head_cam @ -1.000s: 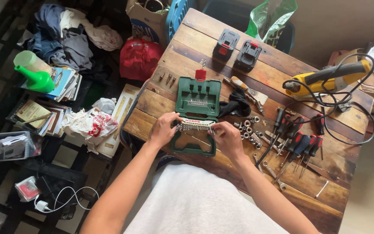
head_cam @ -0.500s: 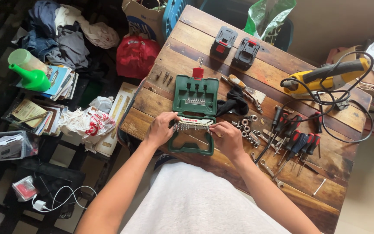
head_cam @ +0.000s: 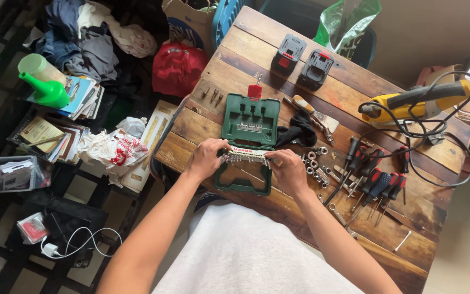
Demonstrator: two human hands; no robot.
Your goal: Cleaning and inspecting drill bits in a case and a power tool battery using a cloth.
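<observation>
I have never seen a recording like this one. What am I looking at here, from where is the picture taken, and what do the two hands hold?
There is no machine here. A person wears a camera on the head, so the picture looks down along the person's own two arms onto a wooden table.

Both bare hands meet at an open green bit case. The left hand and the right hand each take one end of a white bit holder strip, full of small metal bits, over the near half of the case.

Right of the case lie a black cloth, loose metal sockets and a row of red and black screwdrivers. Farther away lie two battery packs and a yellow power tool with a black cable. On the floor to the left are clothes, books and a green watering can.
</observation>
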